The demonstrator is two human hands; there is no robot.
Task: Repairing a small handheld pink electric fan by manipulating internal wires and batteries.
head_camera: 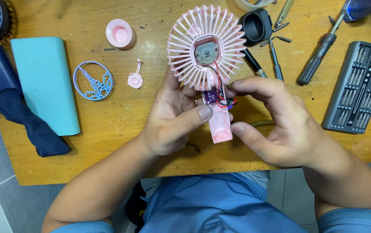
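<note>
Here, left hand clamped on pink fan, right hand pinching its handle, apparently touching the circuit board.

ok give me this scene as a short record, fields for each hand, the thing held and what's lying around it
left hand: grips the pink fan from below, thumb across its handle
right hand: fingertips pinch the handle by the purple circuit board
fan state: opened, motor and red and black wires bare
left of fan: pink cap, blue round ornament, teal case
right of fan: screwdrivers, grey bit set
surface: wooden table
</note>
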